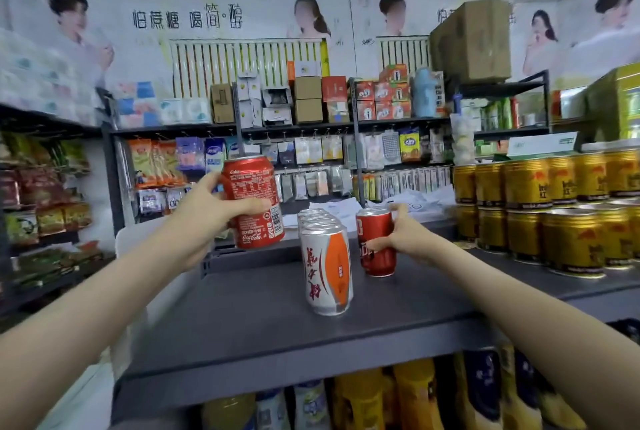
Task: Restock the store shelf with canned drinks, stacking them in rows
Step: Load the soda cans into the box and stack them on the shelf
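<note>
Gripping a red can (375, 242) upright just right of the white-orange row (327, 263) with the right hand (403, 237), a cola can (252, 201) aloft in the left hand (207, 211), likely next.

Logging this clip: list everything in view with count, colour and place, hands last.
cola can: one, red, held up in the air left of the row
second can: one, red, upright just right of the row
row of cans: one row, count behind the front can unclear, white and orange, mid-shelf
gold cans: many, gold, stacked two high, right end of shelf
shelf: one, dark grey, foreground
bottles: several, mostly yellow, level below
cardboard box: one, brown, top of back right rack
snack bags: many, mixed colours, left rack
left hand: grips the cola can
right hand: grips the second can
</note>
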The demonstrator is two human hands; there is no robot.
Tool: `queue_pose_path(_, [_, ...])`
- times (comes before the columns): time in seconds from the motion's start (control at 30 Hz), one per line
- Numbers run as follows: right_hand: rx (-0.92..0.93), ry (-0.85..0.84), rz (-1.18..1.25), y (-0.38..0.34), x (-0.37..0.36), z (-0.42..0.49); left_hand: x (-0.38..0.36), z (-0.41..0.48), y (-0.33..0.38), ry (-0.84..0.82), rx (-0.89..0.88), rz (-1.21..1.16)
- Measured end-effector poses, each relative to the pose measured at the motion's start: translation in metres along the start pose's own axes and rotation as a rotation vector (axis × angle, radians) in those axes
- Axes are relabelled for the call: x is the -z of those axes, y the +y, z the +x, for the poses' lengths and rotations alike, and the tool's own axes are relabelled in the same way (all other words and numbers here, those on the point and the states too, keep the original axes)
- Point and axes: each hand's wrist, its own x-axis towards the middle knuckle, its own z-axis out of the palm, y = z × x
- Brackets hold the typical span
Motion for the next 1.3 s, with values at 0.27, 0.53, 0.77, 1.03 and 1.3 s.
queue_pose_path(0.27, [0.263,0.085,-0.672,-0.002,-0.019,0.033,0.003,0.008,-0.024,0.049,-0.017,-0.002])
queue_pose_path(0.53, [0.303,0.018,-0.798,-0.005,-0.025,0.059,0.008,0.007,-0.031,0.099,-0.018,0.024])
queue_pose_path(0.77, [0.341,-0.054,-0.893,-0.009,-0.042,0.078,0.002,0.004,-0.024,0.086,-0.043,-0.005])
queue_pose_path(1.03, [0.295,-0.068,-0.786,-0.011,-0.036,0.056,-0.005,0.002,-0.008,0.094,-0.066,-0.056])
queue_pose_path(1.3, [0.6,0.089,0.148,-0.103,-0.011,-0.046,-0.027,-0.016,0.03,0.079,-0.193,0.114])
